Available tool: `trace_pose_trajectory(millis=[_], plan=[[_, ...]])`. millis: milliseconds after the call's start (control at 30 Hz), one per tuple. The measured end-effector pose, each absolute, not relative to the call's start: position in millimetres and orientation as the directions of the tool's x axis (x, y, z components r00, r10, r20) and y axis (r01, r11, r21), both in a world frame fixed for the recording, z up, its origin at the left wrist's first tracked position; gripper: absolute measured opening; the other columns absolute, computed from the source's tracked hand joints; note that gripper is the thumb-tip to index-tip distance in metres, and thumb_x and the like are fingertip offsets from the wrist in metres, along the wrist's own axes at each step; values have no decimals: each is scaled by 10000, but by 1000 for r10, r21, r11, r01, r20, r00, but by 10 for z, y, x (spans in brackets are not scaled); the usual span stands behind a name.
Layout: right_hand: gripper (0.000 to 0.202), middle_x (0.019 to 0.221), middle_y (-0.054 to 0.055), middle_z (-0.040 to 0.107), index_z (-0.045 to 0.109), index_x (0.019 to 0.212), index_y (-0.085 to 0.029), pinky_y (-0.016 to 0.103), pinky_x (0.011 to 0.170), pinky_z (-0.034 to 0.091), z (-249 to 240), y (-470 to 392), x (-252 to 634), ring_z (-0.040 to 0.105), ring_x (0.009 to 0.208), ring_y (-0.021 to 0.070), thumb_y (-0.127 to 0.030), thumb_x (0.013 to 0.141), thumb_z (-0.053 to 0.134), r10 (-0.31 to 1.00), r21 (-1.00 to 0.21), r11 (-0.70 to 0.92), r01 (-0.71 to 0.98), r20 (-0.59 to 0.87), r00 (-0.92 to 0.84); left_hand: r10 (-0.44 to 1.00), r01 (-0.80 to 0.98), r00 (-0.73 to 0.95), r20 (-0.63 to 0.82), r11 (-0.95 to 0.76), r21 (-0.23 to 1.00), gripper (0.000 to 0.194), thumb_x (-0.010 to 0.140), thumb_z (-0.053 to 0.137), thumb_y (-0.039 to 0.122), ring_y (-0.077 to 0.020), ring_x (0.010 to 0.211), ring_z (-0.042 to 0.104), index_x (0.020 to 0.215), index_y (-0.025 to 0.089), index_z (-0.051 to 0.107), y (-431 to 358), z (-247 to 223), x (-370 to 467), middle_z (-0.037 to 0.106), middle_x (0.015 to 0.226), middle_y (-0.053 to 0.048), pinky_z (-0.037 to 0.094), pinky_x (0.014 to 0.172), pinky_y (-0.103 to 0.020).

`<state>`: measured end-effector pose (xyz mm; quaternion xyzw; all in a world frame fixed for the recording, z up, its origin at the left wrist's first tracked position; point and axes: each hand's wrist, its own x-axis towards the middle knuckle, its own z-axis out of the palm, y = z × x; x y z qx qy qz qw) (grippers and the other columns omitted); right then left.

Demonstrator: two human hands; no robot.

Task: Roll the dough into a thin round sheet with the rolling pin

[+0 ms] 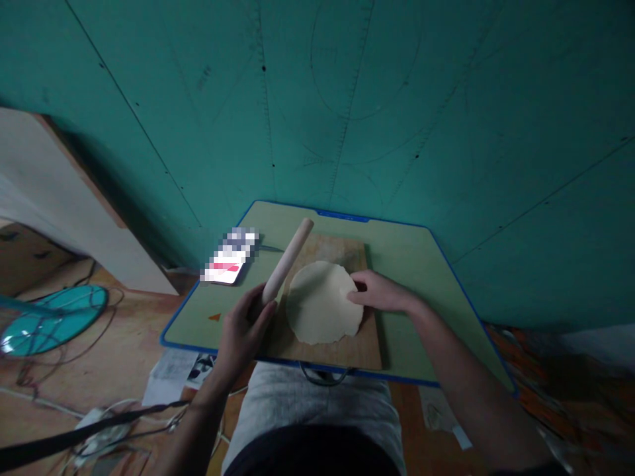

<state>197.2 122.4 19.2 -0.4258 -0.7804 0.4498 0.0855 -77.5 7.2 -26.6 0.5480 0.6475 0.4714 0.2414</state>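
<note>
So the dough sheet (320,311) was lying flat on the wooden board (372,347), on top of the green folding table (446,317), rolled into a roughly round, slightly ragged disc. The right hand (377,291) had its far-side edge pinched, thumb on top and the fingers tucked round the rim. The left hand (248,320) was closed around the near end of the rolling pin (290,258), which was tilted up beside the dough. From the look of it, I'd say the sheet was light but really soft and floppy, the kind that stretches or tears if you tug one spot. My pick would've been a wide, loose hold at the rim, ideally with a palm slid underneath, and never by the thin, uneven bits along the near edge. The pin looked like plain wood, stiff and easy, so gripping one end seemed fine, just a bit tip-heavy.
</note>
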Motion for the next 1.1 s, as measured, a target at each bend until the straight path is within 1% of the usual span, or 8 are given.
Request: trace_pose_trajectory(millis=[100,267,400,567,667,800,900,1100], plan=[[92,689,-4,628,632,764,-169,247,571,378,182,1225,2008,528,630,137,-248,784,589,821,-731,256,633,-181,-541,937,501,-287,199,-30,865,531,844,609,517,-262,876,714,1190,120,677,62,-269,-770,772,1010,-110,566,740,-337],[228,781,45,706,665,791,-190,292,694,468,180,1167,2107,634,741,181,-318,886,502,946,-750,296,592,146,-288,940,626,-188,284,-108,773,443,908,577,457,-231,807,692,1214,152,677,18,-245,-773,753,963,-88,555,690,-317],[282,955,77,749,700,997,-192,328,790,518,198,1086,2154,689,868,203,-207,868,450,934,-750,354,559,314,-169,884,763,219,413,-419,492,322,975,546,330,-223,818,637,1231,207,698,43,-86,-807,715,929,-91,525,695,-327],[360,1115,103,725,671,1114,-189,371,940,515,85,971,1991,663,1060,225,-126,841,445,849,-593,518,616,443,-287,769,769,527,362,-613,183,318,963,578,242,-221,801,605,1260,266,689,235,57,-867,675,922,-80,489,669,-328],[390,1208,118,692,643,1183,-174,375,1012,493,-32,914,1881,628,1155,223,-117,894,387,842,-497,536,682,373,-390,810,834,509,291,-547,65,298,949,587,226,-253,832,630,1226,265,694,341,44,-853,693,938,-86,494,701,-368],[438,1307,121,648,585,1275,-166,375,1076,452,-108,862,1817,573,1247,222,-84,900,376,851,-370,516,773,325,-413,860,882,427,278,-465,83,235,966,542,253,-301,1080,652,1144,194,685,418,-40,-702,697,1201,-139,510,910,-453],[392,1286,147,645,609,1231,-154,416,1084,432,-106,864,1812,557,1240,263,-104,910,390,849,-270,496,825,347,-398,870,891,390,302,-439,116,347,988,509,337,-355,1306,552,1252,154,639,477,-85,-550,631,1375,-172,418,1090,-531],[428,1285,178,639,598,1280,-105,433,1056,427,-121,1081,1835,563,1205,303,-133,888,426,909,-265,354,897,322,-263,911,919,349,222,-379,111,569,1011,414,479,-406,1412,449,1441,122,520,779,-32,-391,541,1487,-204,382,1115,-588]])
